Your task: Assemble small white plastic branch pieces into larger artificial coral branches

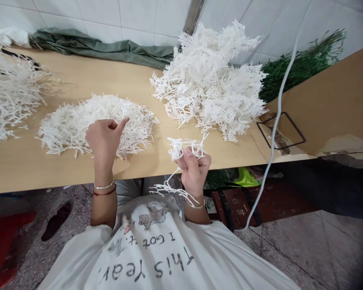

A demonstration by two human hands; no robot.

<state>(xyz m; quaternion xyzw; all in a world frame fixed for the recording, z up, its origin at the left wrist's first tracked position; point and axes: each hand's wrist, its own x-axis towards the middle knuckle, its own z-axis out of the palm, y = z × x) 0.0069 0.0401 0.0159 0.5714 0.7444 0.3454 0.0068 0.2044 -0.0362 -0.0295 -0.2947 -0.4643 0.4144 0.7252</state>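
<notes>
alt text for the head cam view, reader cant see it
A person's right hand grips a white plastic sprig at the edge of a wooden table, while the left hand rests on a flat pile of the same sprigs. A larger heap lies behind.

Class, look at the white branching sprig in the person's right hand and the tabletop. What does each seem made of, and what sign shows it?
The white sprig, gripped in the right hand: probably moulded plastic, matte white; its thin, uniform branches hold their shape. The tabletop: wood or wood-look laminate, smooth pale tan with a faint sheen; which cannot be told.
</notes>
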